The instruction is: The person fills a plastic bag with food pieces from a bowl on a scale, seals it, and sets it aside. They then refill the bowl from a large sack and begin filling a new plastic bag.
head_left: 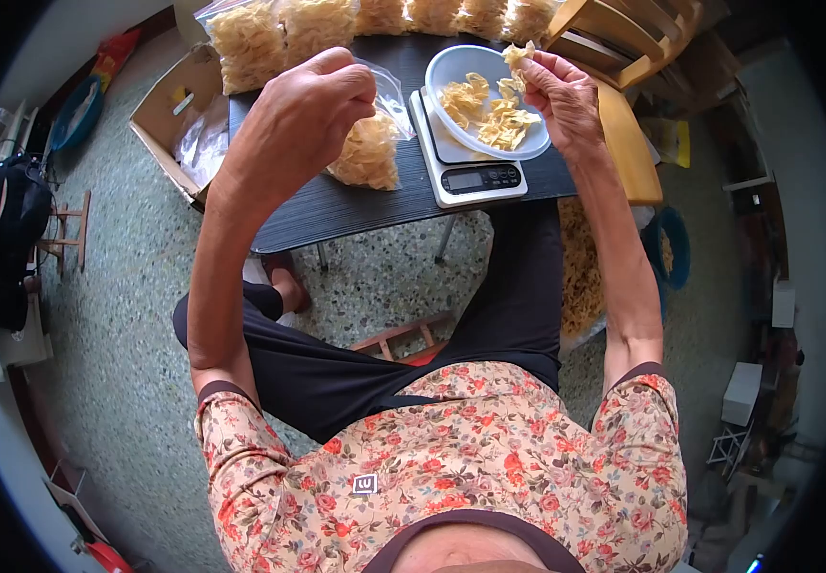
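My left hand (322, 103) is curled closed just over a clear plastic bag (367, 153) partly filled with pale yellow dried flakes. What its fingers hold, if anything, is hidden from me. Between the thumb and fingers of my right hand (566, 95) is a small clump of dried flakes (518, 59), raised above the far right rim of a white plastic bowl (444, 69). Several loose flakes (506, 124) lie in that bowl. It rests on a white digital scale (437, 183), whose display is too dim to read.
Several filled bags (317, 29) line the back of the dark table (298, 215). A cardboard box (160, 110) with plastic bags adjoins its left side. At the right are wooden chairs (628, 143). Below them, a large container of flakes (580, 277) stands beside my leg.
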{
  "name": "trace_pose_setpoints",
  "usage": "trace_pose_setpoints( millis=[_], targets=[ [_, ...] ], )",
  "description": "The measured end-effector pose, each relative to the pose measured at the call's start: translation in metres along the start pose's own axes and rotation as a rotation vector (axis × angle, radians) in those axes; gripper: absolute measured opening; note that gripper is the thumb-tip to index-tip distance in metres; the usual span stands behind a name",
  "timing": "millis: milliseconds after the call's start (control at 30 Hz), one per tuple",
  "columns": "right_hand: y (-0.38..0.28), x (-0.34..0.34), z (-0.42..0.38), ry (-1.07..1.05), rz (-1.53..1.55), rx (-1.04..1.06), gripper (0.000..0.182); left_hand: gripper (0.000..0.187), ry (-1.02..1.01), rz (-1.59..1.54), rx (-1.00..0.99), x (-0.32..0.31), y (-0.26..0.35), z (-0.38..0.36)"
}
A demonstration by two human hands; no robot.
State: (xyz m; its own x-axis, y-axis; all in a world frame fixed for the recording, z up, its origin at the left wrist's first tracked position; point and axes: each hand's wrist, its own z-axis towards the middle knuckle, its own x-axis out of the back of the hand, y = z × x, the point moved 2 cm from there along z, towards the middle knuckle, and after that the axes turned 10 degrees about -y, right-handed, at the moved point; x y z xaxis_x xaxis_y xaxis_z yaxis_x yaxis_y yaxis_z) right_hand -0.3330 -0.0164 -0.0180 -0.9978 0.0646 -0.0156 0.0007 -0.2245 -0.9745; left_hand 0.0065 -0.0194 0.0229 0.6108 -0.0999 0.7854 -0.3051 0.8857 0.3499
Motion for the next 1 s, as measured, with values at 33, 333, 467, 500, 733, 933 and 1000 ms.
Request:
trace_pose_setpoints(
  millis=[33, 333, 467, 500, 733, 933, 1000],
  targets=[
    [-0.005, -0.012, -0.002, -0.008, 0.003, -0.002, 0.026, 0.01, -0.006, -0.01, -0.007, 0.001, 0.0, -0.001],
    [-0.017, -0.136, -0.006, -0.292, 0.49, -0.088, 0.025, 0.009, -0.018, -0.025, -0.059, 0.008, -0.004, -0.005],
    [-0.003, -0.143, -0.002, -0.298, -0.078, 0.027, 0.019, 0.009, -0.024, -0.02, -0.035, 0.012, -0.006, -0.008],
    [-0.002, -0.146, -0.004, -0.303, -0.08, 0.025, 0.019, 0.008, -0.015, -0.022, -0.047, 0.013, -0.005, -0.009],
    [-0.021, -0.153, -0.023, -0.485, -0.679, 0.404, 0.028, 0.007, 0.015, 0.065, -0.032, 0.011, -0.007, -0.01],
    [-0.022, -0.144, -0.03, -0.626, -0.792, 0.409, 0.043, 0.008, -0.006, 0.082, 0.047, 0.01, -0.002, -0.008],
    [-0.017, -0.15, -0.032, -0.643, -0.917, 0.469, 0.045, 0.009, -0.005, 0.115, -0.03, 0.012, 0.001, -0.006]
  ],
)
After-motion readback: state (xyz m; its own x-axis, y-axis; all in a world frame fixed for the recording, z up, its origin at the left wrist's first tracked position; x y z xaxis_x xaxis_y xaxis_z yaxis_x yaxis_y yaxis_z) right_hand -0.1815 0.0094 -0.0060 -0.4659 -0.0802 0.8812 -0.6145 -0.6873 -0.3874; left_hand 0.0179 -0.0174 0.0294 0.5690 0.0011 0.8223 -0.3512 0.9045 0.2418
